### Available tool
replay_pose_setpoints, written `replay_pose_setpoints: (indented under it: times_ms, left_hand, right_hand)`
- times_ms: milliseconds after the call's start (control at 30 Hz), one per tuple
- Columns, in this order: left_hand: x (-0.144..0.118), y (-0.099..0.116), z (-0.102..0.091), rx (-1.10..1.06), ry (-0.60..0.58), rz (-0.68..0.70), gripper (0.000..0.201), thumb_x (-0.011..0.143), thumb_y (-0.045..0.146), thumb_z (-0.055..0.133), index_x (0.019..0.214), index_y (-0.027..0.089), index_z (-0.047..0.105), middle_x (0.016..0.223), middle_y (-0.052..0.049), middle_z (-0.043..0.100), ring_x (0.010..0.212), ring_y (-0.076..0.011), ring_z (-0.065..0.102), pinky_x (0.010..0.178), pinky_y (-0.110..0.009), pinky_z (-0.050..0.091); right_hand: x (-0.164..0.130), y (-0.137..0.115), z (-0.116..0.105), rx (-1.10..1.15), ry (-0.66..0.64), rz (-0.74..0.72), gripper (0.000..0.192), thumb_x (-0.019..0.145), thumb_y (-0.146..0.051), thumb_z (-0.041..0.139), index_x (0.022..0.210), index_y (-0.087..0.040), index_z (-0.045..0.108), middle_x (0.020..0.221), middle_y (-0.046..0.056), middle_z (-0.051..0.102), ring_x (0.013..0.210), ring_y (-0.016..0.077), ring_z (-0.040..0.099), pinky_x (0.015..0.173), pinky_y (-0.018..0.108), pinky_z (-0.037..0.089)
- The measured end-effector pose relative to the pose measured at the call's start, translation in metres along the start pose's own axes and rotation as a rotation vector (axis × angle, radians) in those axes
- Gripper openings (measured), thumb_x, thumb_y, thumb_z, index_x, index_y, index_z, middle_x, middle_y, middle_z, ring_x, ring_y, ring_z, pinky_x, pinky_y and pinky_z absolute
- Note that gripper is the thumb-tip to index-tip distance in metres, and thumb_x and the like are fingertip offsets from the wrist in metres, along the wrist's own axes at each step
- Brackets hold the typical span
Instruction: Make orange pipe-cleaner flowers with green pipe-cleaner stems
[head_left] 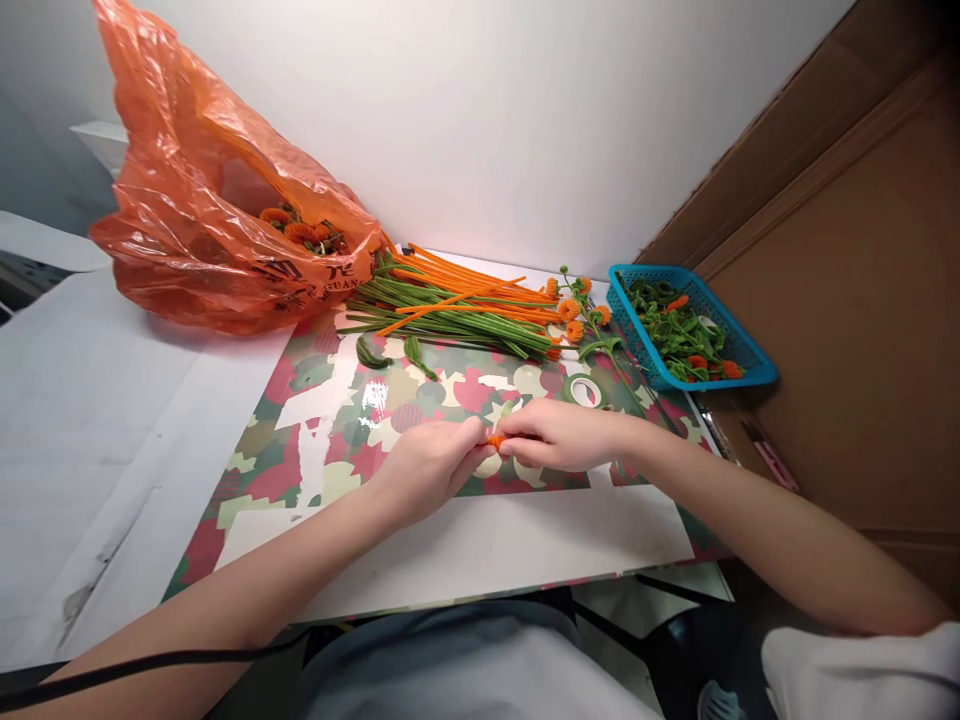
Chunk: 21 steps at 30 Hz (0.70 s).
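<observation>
My left hand (435, 460) and my right hand (561, 434) meet low over the middle of the patterned tabletop. Both are closed, fingertips pinching a small orange fuzzy piece (495, 441) from either side. Most of that piece is hidden by the fingers, so its full shape does not show. Just beyond my right hand lies a roll of tape (584, 391). Two green fuzzy leaves, a curled one (372, 353) and a straighter one (419, 358), rest farther back on the left. Behind them is a bundle of green and orange pipe cleaners (465, 305).
An orange plastic bag (225, 200) with orange pieces inside stands at the back left. Orange pipe-cleaner flowers (574, 310) lie right of the bundle. A blue basket (656, 381) holds green and orange pieces. Cardboard (840, 300) walls the right side; a black cable (165, 660) crosses my left forearm.
</observation>
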<state>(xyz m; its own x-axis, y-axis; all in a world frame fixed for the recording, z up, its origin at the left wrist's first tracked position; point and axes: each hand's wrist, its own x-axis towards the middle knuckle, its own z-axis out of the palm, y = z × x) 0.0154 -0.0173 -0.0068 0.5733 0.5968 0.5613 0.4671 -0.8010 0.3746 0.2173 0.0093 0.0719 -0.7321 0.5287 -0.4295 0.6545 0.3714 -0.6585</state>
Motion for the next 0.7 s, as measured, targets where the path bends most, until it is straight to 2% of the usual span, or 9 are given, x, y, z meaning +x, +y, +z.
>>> replay_pose_setpoints:
  times_ms: [67, 133, 267, 367, 433, 533, 700]
  left_hand:
    - [0.000, -0.001, 0.000, 0.018, 0.015, 0.011, 0.027, 0.099, 0.022, 0.036, 0.072, 0.021, 0.039, 0.052, 0.007, 0.045, 0.043, -0.0097, 0.036, 0.042, -0.022, 0.022]
    - [0.001, 0.000, 0.000, 0.053, 0.041, 0.054, 0.030, 0.099, 0.021, 0.036, 0.070, 0.021, 0.040, 0.051, 0.006, 0.045, 0.043, -0.0099, 0.036, 0.043, -0.022, 0.024]
    - [0.003, 0.002, -0.001, 0.129, 0.093, 0.172, 0.034, 0.100, 0.020, 0.036, 0.066, 0.021, 0.041, 0.051, 0.005, 0.046, 0.044, -0.0106, 0.037, 0.045, -0.024, 0.029]
    - [0.004, 0.003, -0.003, 0.136, 0.122, 0.207, 0.032, 0.099, 0.018, 0.037, 0.068, 0.021, 0.043, 0.053, 0.005, 0.049, 0.046, -0.0109, 0.042, 0.048, -0.024, 0.033]
    - [0.003, 0.003, -0.004, 0.110, 0.146, 0.213, 0.029, 0.099, 0.018, 0.039, 0.071, 0.021, 0.044, 0.055, 0.005, 0.051, 0.048, -0.0109, 0.045, 0.050, -0.024, 0.036]
    - [0.002, 0.004, -0.004, 0.055, 0.155, 0.222, 0.026, 0.099, 0.019, 0.039, 0.075, 0.021, 0.045, 0.056, 0.005, 0.052, 0.048, -0.0104, 0.046, 0.051, -0.023, 0.037]
    - [0.002, 0.006, -0.003, 0.106, 0.123, 0.278, 0.025, 0.098, 0.015, 0.039, 0.075, 0.020, 0.047, 0.053, 0.006, 0.050, 0.045, -0.0107, 0.042, 0.046, -0.024, 0.032]
  right_hand:
    - [0.002, 0.007, 0.000, 0.140, -0.043, 0.032, 0.023, 0.094, -0.028, 0.044, 0.074, -0.017, 0.049, 0.062, -0.004, 0.050, 0.055, 0.0085, 0.044, 0.053, 0.023, 0.033]
    - [0.004, 0.016, 0.000, 0.377, -0.125, 0.052, 0.022, 0.094, -0.032, 0.047, 0.079, -0.017, 0.053, 0.062, -0.005, 0.050, 0.053, 0.0079, 0.046, 0.052, 0.022, 0.036]
    - [0.012, 0.036, 0.005, 0.952, -0.390, 0.079, 0.029, 0.084, -0.043, 0.065, 0.085, -0.015, 0.056, 0.059, -0.007, 0.046, 0.049, 0.0057, 0.039, 0.050, 0.021, 0.037]
    - [0.016, 0.041, 0.010, 1.156, -0.489, 0.135, 0.037, 0.076, -0.046, 0.074, 0.081, -0.013, 0.058, 0.056, -0.009, 0.036, 0.049, 0.0047, 0.032, 0.045, 0.018, 0.030]
    - [0.018, 0.040, 0.013, 1.196, -0.505, 0.161, 0.039, 0.073, -0.047, 0.076, 0.078, -0.013, 0.058, 0.056, -0.009, 0.033, 0.050, 0.0046, 0.029, 0.044, 0.017, 0.026]
    - [0.020, 0.038, 0.014, 1.147, -0.476, 0.185, 0.043, 0.067, -0.050, 0.079, 0.077, -0.013, 0.059, 0.058, -0.007, 0.039, 0.052, 0.0057, 0.035, 0.044, 0.017, 0.027]
    - [0.023, 0.039, 0.004, 0.822, -0.433, 0.098, 0.039, 0.068, -0.045, 0.080, 0.072, -0.014, 0.056, 0.059, -0.007, 0.045, 0.049, 0.0036, 0.033, 0.044, 0.018, 0.023]
